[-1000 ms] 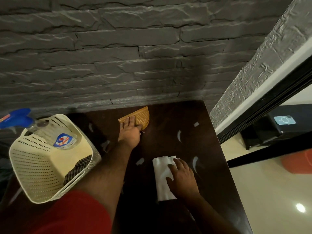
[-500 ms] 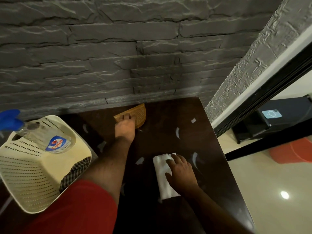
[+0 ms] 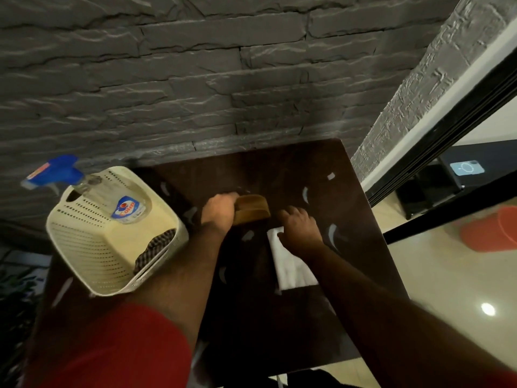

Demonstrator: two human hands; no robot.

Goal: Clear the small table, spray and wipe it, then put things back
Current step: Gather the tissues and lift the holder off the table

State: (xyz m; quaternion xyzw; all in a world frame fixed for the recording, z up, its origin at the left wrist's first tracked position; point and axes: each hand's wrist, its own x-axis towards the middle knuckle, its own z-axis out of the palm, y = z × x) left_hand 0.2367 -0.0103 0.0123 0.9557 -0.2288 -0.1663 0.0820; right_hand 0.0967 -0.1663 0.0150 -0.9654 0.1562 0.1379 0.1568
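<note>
Clearing looks like the step in hand: left hand grips the wooden holder, fingers curled over its left end. Holder sits mid-table, toward the back edge; cannot tell whether it is lifted or still touching the top. Right hand rests with loosely bent fingers on the far end of the white tissue, which lies flat right of centre and runs toward the front edge. No pinch on the tissue visible, so I read that hand as pressing, not holding.

Cream basket sits at the left edge, tilted, partly overhanging. Spray bottle lies inside it, blue trigger head poking out past the back-left rim. Dark checked cloth is tucked in the basket's near corner. Small pale scraps or glints scattered over the dark top; cannot tell which.

Notes for doing this step well (judgement):
- Lift the holder straight up rather than dragging it; the glossy top would show scuffs.
- Gather the tissue in one pinch with the right hand so it leaves in one piece.
- Park both things somewhere off the top. The basket is the nearest place, but it already looks unsteady at the left edge, so add weight gently or push it inboard first.
- Basket itself must also come off before spraying.

Risk: an elbow nudge could tip the basket off the left edge.
</note>
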